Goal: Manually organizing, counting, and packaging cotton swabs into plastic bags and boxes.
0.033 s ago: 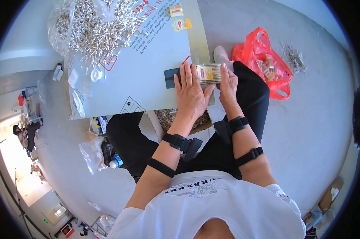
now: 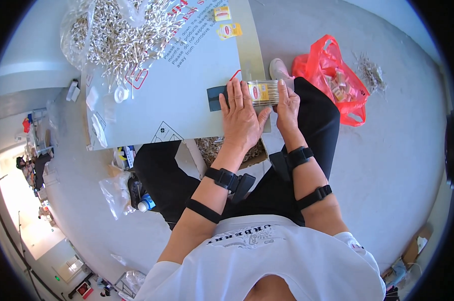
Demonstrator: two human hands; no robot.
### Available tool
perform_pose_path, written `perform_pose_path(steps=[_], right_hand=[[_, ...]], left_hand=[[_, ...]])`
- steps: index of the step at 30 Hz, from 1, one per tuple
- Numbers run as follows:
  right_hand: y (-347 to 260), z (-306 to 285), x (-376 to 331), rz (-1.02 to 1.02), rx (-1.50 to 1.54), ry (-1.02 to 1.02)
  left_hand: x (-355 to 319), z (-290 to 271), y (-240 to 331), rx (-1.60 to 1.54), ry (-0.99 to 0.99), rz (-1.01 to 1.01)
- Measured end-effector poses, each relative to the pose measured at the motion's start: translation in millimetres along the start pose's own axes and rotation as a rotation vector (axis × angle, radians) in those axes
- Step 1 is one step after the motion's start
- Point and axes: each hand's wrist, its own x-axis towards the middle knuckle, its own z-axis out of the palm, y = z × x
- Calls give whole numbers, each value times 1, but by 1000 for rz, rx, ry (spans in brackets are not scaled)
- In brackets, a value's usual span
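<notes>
Left fingers [image 2: 237,94], right fingers [image 2: 282,91] at 2 ends of red-and-yellow-labelled swab pack [image 2: 263,93]

Hands [image 2: 242,118] [image 2: 287,108] lie close together, left palm down.

Smooth grey floor [image 2: 392,165] spreads across the right side, meeting a pale wall [image 2: 417,22] at far right. A wide opening [image 2: 34,213] at left glows brightly.

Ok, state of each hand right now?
Left hand: open, fingers across the flat black strip.
Right hand: holding the clear rectangular yellow-labelled cotton-swab pack.
</notes>
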Motion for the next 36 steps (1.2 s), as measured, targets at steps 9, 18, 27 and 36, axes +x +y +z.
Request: perform_pose_path(steps=[9, 18, 27, 36], right_hand=[[-4, 0, 1, 33, -174, 84], [-51, 18, -13, -909, -694, 264], [-11, 102, -43, -469, -701, -626], [1, 146, 0, -506, -766, -541]], left_hand=[[-2, -7, -7, -101, 11, 10], [6, -25, -124, -268, 394, -54], [114, -77, -215, 39, 436, -234], [95, -57, -191, 59, 415, -199]])
